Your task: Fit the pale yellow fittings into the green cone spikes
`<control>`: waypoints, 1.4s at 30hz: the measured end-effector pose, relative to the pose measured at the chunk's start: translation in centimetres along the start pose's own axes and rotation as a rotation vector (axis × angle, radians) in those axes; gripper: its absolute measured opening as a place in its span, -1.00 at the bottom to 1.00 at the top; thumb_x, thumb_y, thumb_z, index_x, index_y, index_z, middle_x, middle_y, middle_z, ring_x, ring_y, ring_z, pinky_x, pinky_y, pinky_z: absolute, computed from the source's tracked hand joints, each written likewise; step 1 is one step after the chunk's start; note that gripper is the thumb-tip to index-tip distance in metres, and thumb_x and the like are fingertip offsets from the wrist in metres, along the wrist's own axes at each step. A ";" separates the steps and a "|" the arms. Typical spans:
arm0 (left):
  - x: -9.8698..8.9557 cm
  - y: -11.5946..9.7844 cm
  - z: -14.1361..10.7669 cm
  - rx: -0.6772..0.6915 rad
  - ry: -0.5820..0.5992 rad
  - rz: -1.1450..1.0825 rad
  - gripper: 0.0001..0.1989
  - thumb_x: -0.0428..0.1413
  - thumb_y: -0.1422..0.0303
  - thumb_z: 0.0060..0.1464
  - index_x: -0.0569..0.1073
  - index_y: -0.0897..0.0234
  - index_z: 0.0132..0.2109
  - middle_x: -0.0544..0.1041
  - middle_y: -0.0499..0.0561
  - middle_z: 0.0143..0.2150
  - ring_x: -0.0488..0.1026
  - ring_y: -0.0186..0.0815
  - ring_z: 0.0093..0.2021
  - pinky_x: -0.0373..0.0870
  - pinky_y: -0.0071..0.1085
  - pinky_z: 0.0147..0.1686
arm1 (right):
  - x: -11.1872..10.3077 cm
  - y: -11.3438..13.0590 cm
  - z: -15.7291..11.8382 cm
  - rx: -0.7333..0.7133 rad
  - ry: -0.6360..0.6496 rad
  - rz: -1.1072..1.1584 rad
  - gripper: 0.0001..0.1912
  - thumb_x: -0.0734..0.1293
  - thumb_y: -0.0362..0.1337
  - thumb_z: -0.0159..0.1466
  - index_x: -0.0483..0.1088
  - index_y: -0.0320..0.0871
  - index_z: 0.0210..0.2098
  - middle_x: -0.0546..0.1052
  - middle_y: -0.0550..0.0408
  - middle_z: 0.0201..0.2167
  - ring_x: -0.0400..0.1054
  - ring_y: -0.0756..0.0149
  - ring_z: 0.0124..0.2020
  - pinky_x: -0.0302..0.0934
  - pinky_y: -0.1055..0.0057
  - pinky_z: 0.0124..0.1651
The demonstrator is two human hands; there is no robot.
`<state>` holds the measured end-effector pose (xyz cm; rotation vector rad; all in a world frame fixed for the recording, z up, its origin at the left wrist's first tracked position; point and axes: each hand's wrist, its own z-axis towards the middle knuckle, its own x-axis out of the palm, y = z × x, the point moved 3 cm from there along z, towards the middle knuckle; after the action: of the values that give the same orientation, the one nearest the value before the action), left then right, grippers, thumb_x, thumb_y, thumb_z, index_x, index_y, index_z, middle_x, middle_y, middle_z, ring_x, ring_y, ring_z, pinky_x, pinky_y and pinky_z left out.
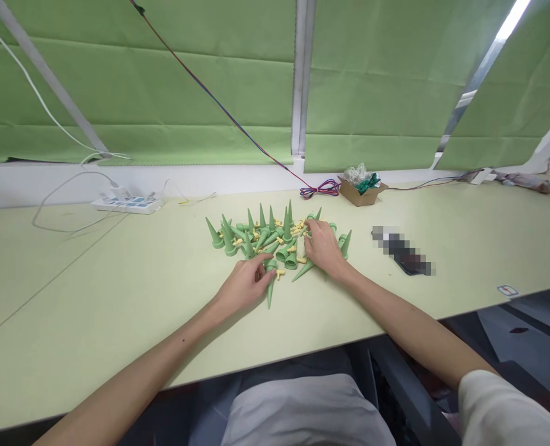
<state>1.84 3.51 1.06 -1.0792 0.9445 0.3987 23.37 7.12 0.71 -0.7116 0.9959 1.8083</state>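
Observation:
Green plastic cone-shaped spikes (262,217), like plant watering spikes, stand and lie in a loose cluster on the table. Small yellow valve pieces (298,228) are scattered among them. My left hand (244,282) is closed at the near side of the cluster, with thumb and fingers around the wide end of a green spike (270,294) whose tip points toward me. A yellow valve (280,273) sits right beside that end. At the cluster's right side, my right hand (324,244) reaches in among spikes and yellow pieces, its thumb and forefinger apart; its other fingers are partly hidden.
Behind the cluster are a small cardboard box (362,197) holding clear and green material and a coiled red-blue wire (320,189). A partly blurred dark object (409,263) lies to the right. A power strip (129,203) with cables is at the back left of the table (117,279).

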 end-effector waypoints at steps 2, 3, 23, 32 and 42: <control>-0.1 -0.1 0.0 0.001 0.001 0.000 -0.58 -0.01 0.17 0.27 0.44 0.28 0.14 0.51 -0.07 -0.44 0.42 -0.27 -0.43 0.25 -0.38 -0.38 | 0.1 -0.1 0.1 0.014 0.033 -0.021 -0.59 0.18 -0.44 0.29 0.32 -0.32 0.12 0.50 -0.21 -0.02 0.28 0.00 0.06 0.15 0.23 0.09; -0.2 -0.1 -0.1 0.002 -0.002 -0.001 -0.59 -0.02 0.17 0.27 0.44 0.28 0.13 0.50 -0.07 -0.45 0.42 -0.27 -0.43 0.24 -0.39 -0.39 | 0.1 -0.1 0.2 0.019 0.048 -0.033 -0.59 0.18 -0.44 0.29 0.32 -0.33 0.13 0.50 -0.21 -0.01 0.28 0.00 0.06 0.15 0.23 0.08; -0.5 -0.2 0.0 0.022 -0.051 -0.033 -0.66 -0.01 0.17 0.26 0.48 0.25 0.02 0.43 -0.09 -0.52 0.34 -0.30 -0.52 0.21 -0.39 -0.45 | 0.8 0.7 1.0 0.029 0.297 -0.170 -0.47 0.11 -0.39 0.37 0.12 -0.39 0.31 0.57 -0.26 -0.13 0.41 -0.10 -0.05 0.14 0.13 0.03; -0.4 -0.4 0.0 0.014 -0.028 -0.027 -0.62 -0.03 0.15 0.27 0.47 0.27 0.05 0.42 -0.10 -0.53 0.35 -0.30 -0.50 0.20 -0.39 -0.44 | 1.5 0.3 1.9 0.080 0.352 -0.103 -0.42 0.10 -0.35 0.38 0.03 -0.35 0.36 0.38 -0.35 0.23 0.41 -0.08 0.10 0.25 0.14 0.03; -0.4 -0.3 -0.1 0.019 -0.018 -0.016 -0.63 -0.03 0.16 0.28 0.46 0.26 0.06 0.43 -0.10 -0.52 0.37 -0.28 -0.48 0.20 -0.40 -0.43 | 1.8 -0.1 2.1 0.081 0.357 -0.115 -0.50 0.10 -0.35 0.40 0.11 -0.30 0.31 0.41 -0.31 0.19 0.38 -0.05 0.14 0.25 0.14 0.07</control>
<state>1.80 3.37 1.53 -1.0633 0.9219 0.3849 22.64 9.76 0.36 -1.0429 1.2255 1.5621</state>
